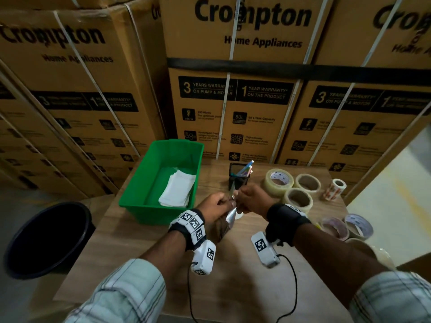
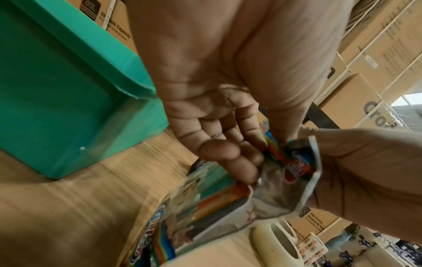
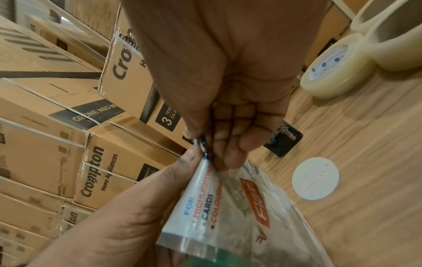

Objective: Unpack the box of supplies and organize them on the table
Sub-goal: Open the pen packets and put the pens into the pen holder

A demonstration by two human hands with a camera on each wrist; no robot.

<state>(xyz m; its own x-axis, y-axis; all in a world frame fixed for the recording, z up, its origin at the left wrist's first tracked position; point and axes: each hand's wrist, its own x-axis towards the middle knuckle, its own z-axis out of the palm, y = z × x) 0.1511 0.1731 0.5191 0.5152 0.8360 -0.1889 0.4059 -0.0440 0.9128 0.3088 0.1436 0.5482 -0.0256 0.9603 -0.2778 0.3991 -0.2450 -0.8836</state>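
Observation:
Both hands hold a colourful printed plastic packet (image 1: 229, 217) above the middle of the wooden table (image 1: 140, 241). My left hand (image 1: 221, 203) pinches one side of the packet's top edge (image 2: 294, 162), and my right hand (image 1: 242, 198) pinches the other side (image 3: 203, 144). The packet (image 3: 228, 207) hangs down between the wrists, its mouth partly spread. What is inside it is hidden. The green plastic bin (image 1: 163, 206) stands to the left of the hands, with a stack of white paper sheets (image 1: 178, 190) in it.
A black mesh pen holder (image 1: 240, 177) with pens stands just beyond the hands. Several tape rolls (image 1: 278, 180) and a label roll (image 1: 334, 188) lie at the right. A white disc (image 3: 315, 178) lies under the hands. Stacked cartons (image 1: 245, 101) wall the back; a black bucket (image 1: 49, 238) sits on the floor at left.

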